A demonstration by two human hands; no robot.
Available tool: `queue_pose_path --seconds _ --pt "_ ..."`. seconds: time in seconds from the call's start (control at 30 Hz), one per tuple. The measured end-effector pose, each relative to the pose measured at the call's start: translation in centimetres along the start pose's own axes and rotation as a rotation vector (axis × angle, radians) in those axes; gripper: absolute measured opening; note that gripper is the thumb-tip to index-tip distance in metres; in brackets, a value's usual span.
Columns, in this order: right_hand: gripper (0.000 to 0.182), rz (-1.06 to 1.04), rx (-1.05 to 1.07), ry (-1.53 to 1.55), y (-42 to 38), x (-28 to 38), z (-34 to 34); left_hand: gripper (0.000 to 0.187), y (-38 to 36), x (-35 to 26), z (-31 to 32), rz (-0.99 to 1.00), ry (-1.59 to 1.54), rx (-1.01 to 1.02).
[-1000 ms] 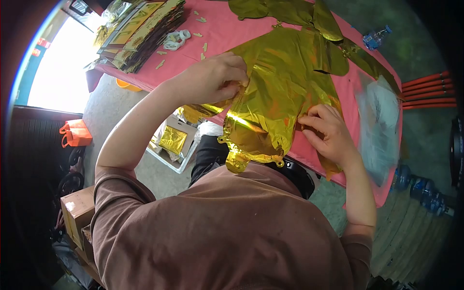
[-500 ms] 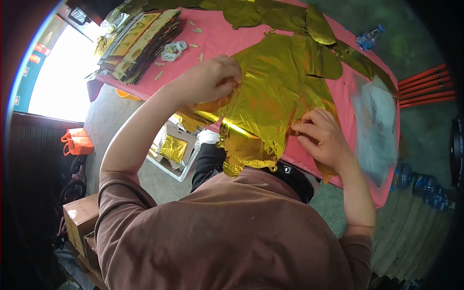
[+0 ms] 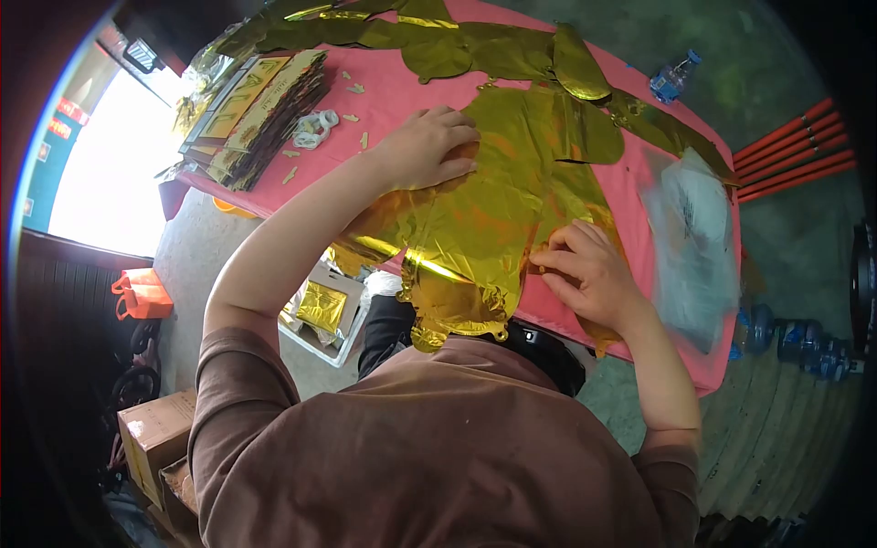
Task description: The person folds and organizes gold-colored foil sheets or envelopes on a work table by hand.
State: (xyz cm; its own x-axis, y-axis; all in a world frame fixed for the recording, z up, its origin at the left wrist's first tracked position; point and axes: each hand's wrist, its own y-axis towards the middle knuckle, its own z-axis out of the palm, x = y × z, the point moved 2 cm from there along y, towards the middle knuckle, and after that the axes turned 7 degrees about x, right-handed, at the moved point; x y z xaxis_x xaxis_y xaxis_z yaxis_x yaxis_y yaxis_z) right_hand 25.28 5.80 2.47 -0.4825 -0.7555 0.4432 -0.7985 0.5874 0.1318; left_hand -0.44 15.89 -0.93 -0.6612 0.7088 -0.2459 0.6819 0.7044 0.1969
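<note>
A flat, uninflated gold foil balloon [image 3: 493, 187] lies across the near half of the table, its lower end with small tabs hanging over the front edge toward my body. My left hand [image 3: 425, 149] rests on its upper left part, fingers stretched out and lying on the foil. Lower down on the right, my right hand [image 3: 589, 274] pinches the balloon's right edge between thumb and fingers. More flat gold foil balloons [image 3: 512, 53] lie along the far side of the table.
On the pink table [image 3: 375, 68] are a stack of printed packets [image 3: 260, 114], a white coil [image 3: 315, 129], small pale slips, clear plastic bags [image 3: 694, 242] and a plastic bottle [image 3: 674, 77]. Below left stands a white box [image 3: 338, 352] with gold packs. Large water bottles [image 3: 813, 352] lie right.
My left hand has shifted right and up over the foil, its fingers going from curled to stretched out. My right hand keeps its pinch on the edge. The view has tilted slightly.
</note>
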Motion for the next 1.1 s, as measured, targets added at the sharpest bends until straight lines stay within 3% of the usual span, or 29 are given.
queue_pose_path --seconds 0.63,0.7,0.83,0.87,0.93,1.1 --pt "0.02 0.036 0.012 0.025 1.3 -1.6 -0.5 0.037 1.4 -0.3 0.3 0.059 -0.032 0.087" --pt "0.02 0.126 -0.161 0.135 2.8 -2.5 -0.6 0.037 1.3 -0.4 0.4 0.067 -0.027 0.086" --pt "0.053 0.168 -0.099 -0.189 4.1 -3.0 2.0 0.038 1.3 -0.2 0.8 0.104 0.004 0.011" --pt "0.053 0.171 -0.102 -0.19 4.1 -3.1 2.4 0.038 1.3 -0.1 0.8 0.108 0.005 0.012" --pt "0.067 0.255 0.074 -0.232 3.9 -3.2 3.3 0.037 1.5 -0.1 0.8 0.111 -0.011 -0.001" --pt "0.067 0.265 0.083 -0.26 3.9 -3.0 3.3 0.034 4.2 0.4 0.6 0.087 -0.007 0.043"
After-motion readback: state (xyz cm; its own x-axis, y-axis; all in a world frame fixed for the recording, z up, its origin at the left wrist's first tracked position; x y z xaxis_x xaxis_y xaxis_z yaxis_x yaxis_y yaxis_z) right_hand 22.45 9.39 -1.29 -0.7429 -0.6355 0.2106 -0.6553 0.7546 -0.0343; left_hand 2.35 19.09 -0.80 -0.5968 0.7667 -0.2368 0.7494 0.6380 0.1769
